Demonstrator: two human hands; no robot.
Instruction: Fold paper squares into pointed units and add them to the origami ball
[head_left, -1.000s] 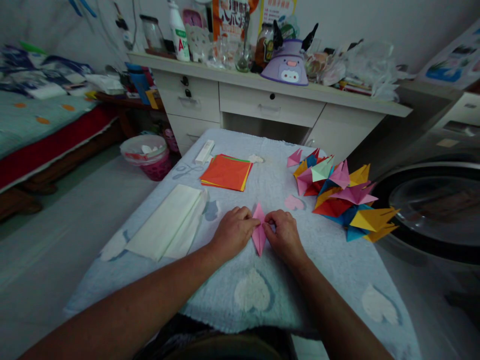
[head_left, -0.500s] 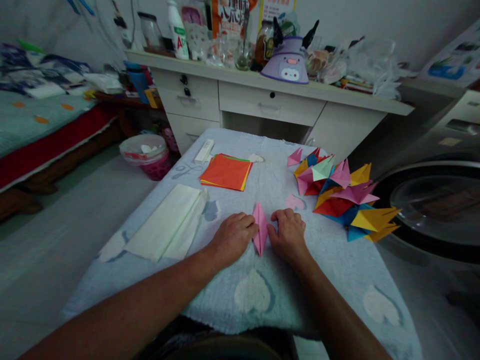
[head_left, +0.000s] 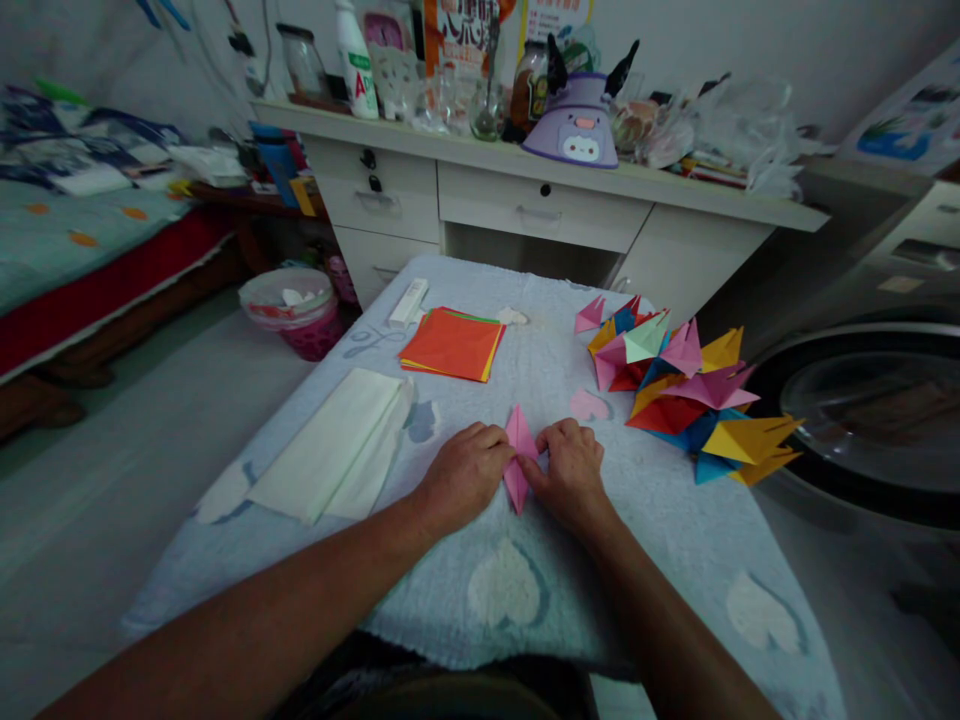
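A pink sheet of origami paper (head_left: 519,486), folded into a narrow diamond, lies on the cloth-covered table (head_left: 600,600) in front of me. My left hand (head_left: 469,470) grips its left edge, fingers closed around it. From the other side my right hand (head_left: 571,468) takes hold of the right edge, its thumb lying across the middle of the diamond. The fingertips hide the paper's centre. Beyond my hands sits a stack of square paper (head_left: 454,343), orange on top with yellow and green edges showing. Folded paper cranes (head_left: 675,395) in several colours are heaped at the right.
A pale folded cloth or paper (head_left: 334,445) lies left of my hands, and a small white box (head_left: 409,303) is behind it. A white cabinet (head_left: 390,205) carrying jars and a purple hat (head_left: 576,120) stands behind the table. A pink bin (head_left: 315,340) is at the left.
My right hand has moved left onto the pink paper, its thumb now touching the middle. My left hand stays on the left edge.
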